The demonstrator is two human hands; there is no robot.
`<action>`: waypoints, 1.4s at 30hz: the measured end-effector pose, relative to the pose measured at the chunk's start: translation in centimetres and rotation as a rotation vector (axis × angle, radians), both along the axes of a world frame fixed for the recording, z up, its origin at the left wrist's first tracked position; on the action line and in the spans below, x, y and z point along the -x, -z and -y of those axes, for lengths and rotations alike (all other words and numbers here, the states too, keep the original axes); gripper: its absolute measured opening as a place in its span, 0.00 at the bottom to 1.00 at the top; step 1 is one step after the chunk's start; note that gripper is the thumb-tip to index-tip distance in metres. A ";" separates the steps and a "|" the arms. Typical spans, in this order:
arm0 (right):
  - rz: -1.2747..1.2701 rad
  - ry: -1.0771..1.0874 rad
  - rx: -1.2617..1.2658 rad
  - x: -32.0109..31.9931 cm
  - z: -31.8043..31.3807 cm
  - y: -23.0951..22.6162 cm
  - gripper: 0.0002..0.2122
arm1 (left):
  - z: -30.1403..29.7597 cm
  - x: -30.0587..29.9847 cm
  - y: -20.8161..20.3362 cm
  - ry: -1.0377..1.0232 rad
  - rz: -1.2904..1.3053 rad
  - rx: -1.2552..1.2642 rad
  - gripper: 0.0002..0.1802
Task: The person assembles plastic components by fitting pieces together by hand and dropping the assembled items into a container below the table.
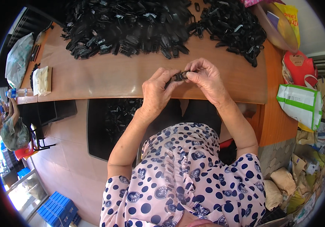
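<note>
Black part: a small, dark buckle-like plastic piece [179, 76], raised between both hands over the table's near edge; its finer detail is too small to tell.
Left hand: the left hand [156, 90] pinches the piece's left end between thumb and forefinger, the other fingers curled beneath.
Right hand: the right hand [211, 82] pinches the other end, thumb in front, forefinger arched behind, remaining fingers loosely bent.
Step in hand: probably working or checking one piece with the fingertips; whether two parts are being joined cannot be told.
Next move: likely calls for a firm grip on the left while the right fingertips press or turn, both ends kept level.
Tabletop: the brown table [98, 81] has a bare strip between the hands and the far heaps.
Heaps: a large heap of black parts [128, 28] spreads beyond the hands; a smaller heap [236, 32] lies to its right.
Below the edge: a black tub [95, 142] with more dark pieces, left of the lap.
Left side: a pale packet [43, 81] near the table corner, a co-worker [14, 130] well apart.
Right side: a green-and-white bag [299, 106] below a red bag [300, 68].
</note>
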State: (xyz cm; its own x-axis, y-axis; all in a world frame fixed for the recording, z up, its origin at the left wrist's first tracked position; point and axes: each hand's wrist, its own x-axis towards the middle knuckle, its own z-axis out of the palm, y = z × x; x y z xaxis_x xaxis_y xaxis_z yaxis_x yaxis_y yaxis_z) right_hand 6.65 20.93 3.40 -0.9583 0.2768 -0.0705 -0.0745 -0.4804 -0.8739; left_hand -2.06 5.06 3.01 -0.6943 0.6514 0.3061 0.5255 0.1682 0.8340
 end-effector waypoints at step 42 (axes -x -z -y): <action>0.119 -0.563 -0.072 -0.7 5.8 0.3 0.14 | 6.7 -1.4 1.4 0.192 1.068 -0.330 0.20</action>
